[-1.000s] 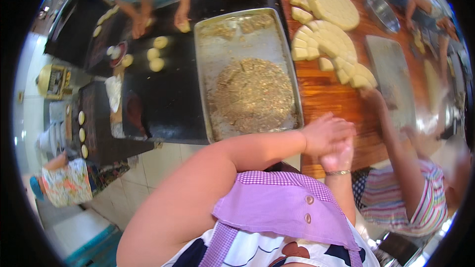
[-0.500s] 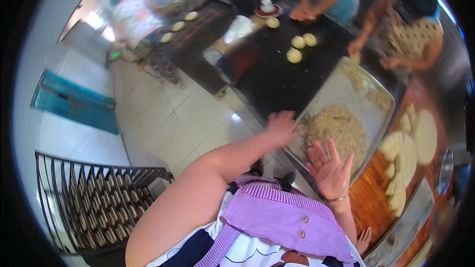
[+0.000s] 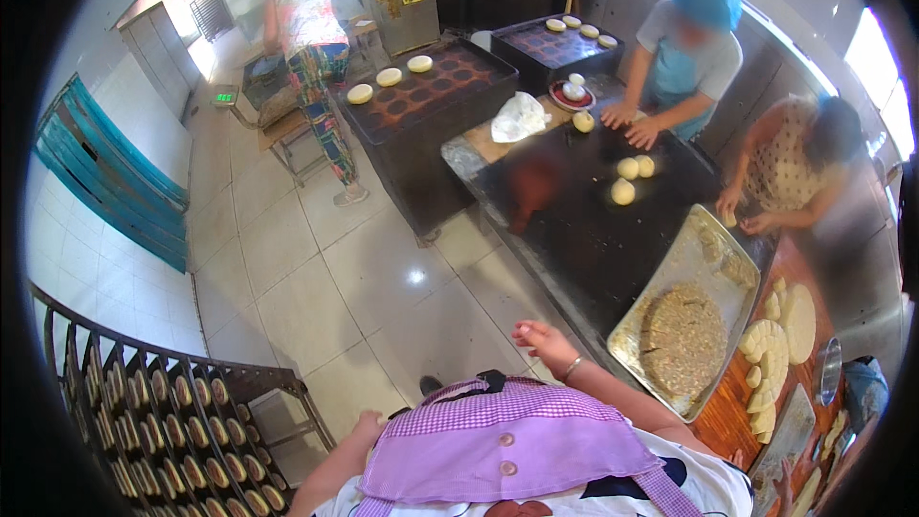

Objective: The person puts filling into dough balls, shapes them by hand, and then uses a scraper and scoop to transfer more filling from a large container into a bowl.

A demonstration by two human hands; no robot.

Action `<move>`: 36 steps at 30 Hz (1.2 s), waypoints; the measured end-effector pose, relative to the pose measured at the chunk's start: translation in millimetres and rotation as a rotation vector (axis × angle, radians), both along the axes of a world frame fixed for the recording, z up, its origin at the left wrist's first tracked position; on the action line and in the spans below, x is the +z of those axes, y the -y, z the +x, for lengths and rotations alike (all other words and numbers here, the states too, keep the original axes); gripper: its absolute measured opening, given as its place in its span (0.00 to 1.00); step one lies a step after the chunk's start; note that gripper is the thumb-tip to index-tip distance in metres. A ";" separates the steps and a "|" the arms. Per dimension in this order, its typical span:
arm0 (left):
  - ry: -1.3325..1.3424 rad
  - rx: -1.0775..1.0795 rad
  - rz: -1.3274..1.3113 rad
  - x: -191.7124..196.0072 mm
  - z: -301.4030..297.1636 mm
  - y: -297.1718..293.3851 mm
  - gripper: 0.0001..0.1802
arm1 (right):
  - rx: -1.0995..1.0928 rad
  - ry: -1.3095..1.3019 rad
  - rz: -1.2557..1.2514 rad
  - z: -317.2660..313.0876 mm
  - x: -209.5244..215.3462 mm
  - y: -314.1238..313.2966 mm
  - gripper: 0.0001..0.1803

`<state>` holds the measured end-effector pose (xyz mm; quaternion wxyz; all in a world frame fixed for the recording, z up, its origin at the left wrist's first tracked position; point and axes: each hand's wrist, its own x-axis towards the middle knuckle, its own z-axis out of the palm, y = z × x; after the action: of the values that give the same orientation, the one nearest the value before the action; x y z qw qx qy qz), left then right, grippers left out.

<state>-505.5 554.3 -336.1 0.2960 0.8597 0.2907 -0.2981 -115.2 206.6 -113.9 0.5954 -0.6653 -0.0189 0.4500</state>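
Now the right hand (image 3: 546,345) and left hand (image 3: 368,425) have swung away from the metal tray (image 3: 704,254), so its crumbly filling (image 3: 684,340), at near right, lies untouched. The right's fingers are relaxed, seemingly empty; whether the left grips anything cannot be told.

Lit green display (image 3: 225,96) seen at 10 o'clock; teal panel (image 3: 115,172) noted between 9 and 10. Upright yellowish machine (image 3: 405,10) placed between 11 and 12; at 11, a capped person (image 3: 306,14) is seen in a flowered top. Crumpled white cloth (image 3: 520,118) and red dish (image 3: 555,93) found towards 1. Metal bowl (image 3: 829,371) located between 3 and 4.
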 end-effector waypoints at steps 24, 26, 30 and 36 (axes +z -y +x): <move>0.642 0.686 0.068 96.9 130.3 -412.0 0.16 | 1.588 0.813 -1.118 153.5 -324.4 -322.0 0.21; 0.473 0.704 0.164 53.2 113.1 -466.9 0.17 | 1.650 1.042 -1.055 233.2 -351.1 -370.4 0.17; -0.307 0.202 0.295 43.1 -27.9 -542.6 0.13 | 1.727 1.238 -0.692 203.0 -287.5 -661.5 0.12; -0.268 0.514 -0.006 -24.7 -67.2 -601.9 0.14 | 0.788 0.770 -0.272 225.1 -182.7 -994.7 0.21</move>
<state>-572.7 1156.2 -360.8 0.3234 0.7098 0.5346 -0.3253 109.9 1201.3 -296.5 0.2417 -0.7948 -0.4232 0.3615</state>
